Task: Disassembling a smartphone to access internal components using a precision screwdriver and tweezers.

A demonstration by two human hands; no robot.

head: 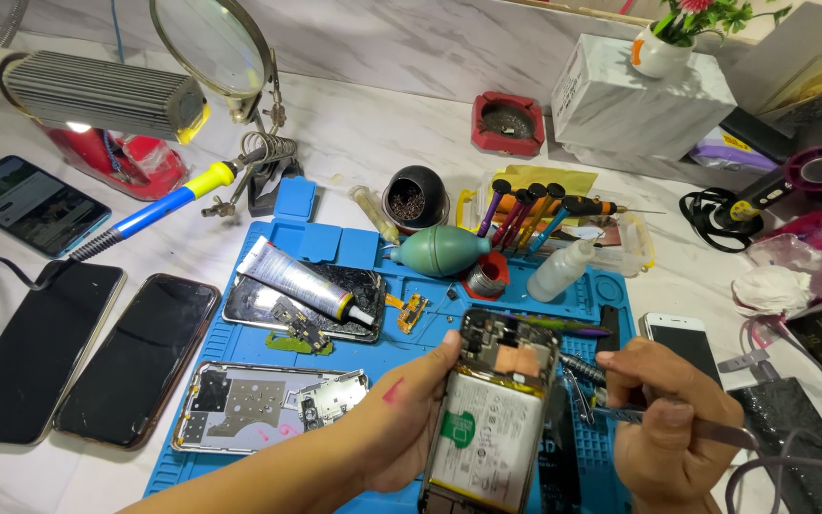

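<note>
My left hand (401,419) grips an opened phone (492,409) by its left edge, its back off, showing a white battery with a green mark and a circuit board at the top. My right hand (663,424) is closed on metal tweezers (620,412), whose tips point left at the phone's right edge near the board. Both hands hover over the blue work mat (240,457).
On the mat lie a cracked screen (321,314) with a glue tube (302,279), a metal phone frame (264,405), a green dust blower (444,250), and screwdrivers (525,214). Two dark phones (83,357) lie left. A soldering iron (159,209) and magnifier (211,43) stand behind.
</note>
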